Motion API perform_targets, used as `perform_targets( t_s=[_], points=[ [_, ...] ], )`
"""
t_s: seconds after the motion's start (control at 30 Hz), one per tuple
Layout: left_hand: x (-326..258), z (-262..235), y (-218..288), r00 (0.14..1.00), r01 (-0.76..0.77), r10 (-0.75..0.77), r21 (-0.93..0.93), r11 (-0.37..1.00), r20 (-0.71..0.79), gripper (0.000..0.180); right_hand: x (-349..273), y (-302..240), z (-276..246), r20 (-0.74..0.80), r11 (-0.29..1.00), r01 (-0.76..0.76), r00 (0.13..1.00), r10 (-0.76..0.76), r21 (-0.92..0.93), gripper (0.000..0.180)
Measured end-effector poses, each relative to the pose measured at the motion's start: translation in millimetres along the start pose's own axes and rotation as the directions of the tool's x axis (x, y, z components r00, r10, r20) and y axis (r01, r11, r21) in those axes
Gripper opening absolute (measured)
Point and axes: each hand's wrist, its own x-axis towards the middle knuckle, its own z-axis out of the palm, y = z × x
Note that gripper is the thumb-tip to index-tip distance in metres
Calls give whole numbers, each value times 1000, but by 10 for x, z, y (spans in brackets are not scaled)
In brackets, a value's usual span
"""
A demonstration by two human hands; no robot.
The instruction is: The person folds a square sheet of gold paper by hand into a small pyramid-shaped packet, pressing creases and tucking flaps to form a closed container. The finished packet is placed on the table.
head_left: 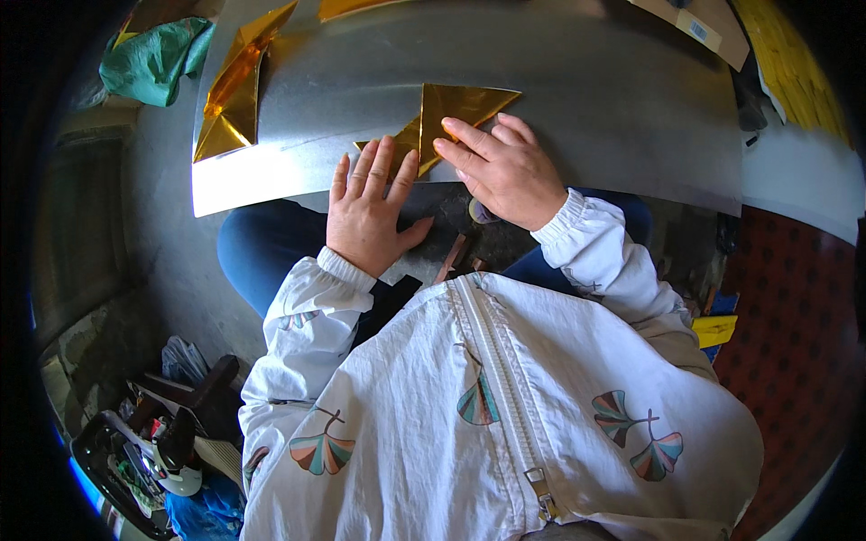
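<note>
A sheet of shiny gold foil paper [465,101], folded into pointed triangles, lies near the front edge of the metal tabletop [577,72]. My left hand [365,212] rests at that edge with its fingers spread, their tips on the left part of the paper. From the right, my right hand [510,171] lies over the paper with its fingers stretched out, the fingertips touching the middle fold. Part of the paper is hidden under both hands. Farther left on the tabletop sits another folded gold foil piece [236,90].
More gold foil [352,7] lies at the far edge. A cardboard piece [699,27] is at the far right, beside yellow material [798,68]. A green bag [158,63] stands off to the left. At lower left is a black basket [117,469] of mixed items.
</note>
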Motion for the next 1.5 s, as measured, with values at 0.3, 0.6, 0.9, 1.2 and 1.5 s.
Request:
perform_targets(
  t_s=[0.3, 0.6, 0.9, 1.2, 1.5],
  points=[
    [75, 75, 228, 992, -44, 12, -250, 967, -127, 74, 47, -98, 97, 26, 992, -125, 992, 124, 29, 34],
    [99, 77, -34, 971, -180, 176, -12, 984, -161, 52, -136, -13, -115, 85, 983, -156, 983, 165, -100, 59],
    [4, 77, -165, 935, -240, 252, 77, 968, -251, 35, -313, -123, -30, 9, 983, -175, 984, 176, -62, 49],
    [139, -489, -144, 854, -406, 435, 158, 900, -286, 24, 197, -496, 103, -149, 992, -127, 981, 124, -9, 33],
    [581, -972, -354, 742, -367, 378, 136, 920, -553, 24, 378, -330, -85, 307, 236, -578, 684, 662, 781, 32]
  ],
)
